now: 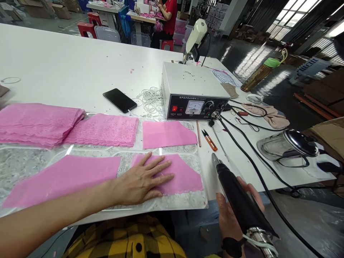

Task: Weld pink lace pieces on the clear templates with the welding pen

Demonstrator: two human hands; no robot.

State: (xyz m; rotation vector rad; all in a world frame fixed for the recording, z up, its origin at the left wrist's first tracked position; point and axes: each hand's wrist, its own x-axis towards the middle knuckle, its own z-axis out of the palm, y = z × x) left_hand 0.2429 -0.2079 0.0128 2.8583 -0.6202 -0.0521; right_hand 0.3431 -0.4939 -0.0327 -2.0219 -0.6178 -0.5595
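Note:
My left hand [145, 179] lies flat with fingers spread on a pink fabric piece [184, 175], which rests on a grey-white patterned board [185, 202]. In my right hand [231, 218], beyond the board's right edge, is a black handheld ultrasonic welder [239, 197] with a metal tip pointing up and left. The tip is apart from the fabric. A larger pink cut piece [67, 179] lies left of my left hand, and another pink piece [166, 134] lies just behind it. Folded pink lace fabric [104, 129] sits at the back of the board, next to a thicker pink stack [34, 123].
A white control box [196, 89] stands behind the board, with black cables [249, 157] running from it to the right. Orange thread snips [209, 139], a phone [120, 100], elastic loops [152, 100] and a glass jug [285, 147] are on the table. A person in red [169, 18] sits farther back.

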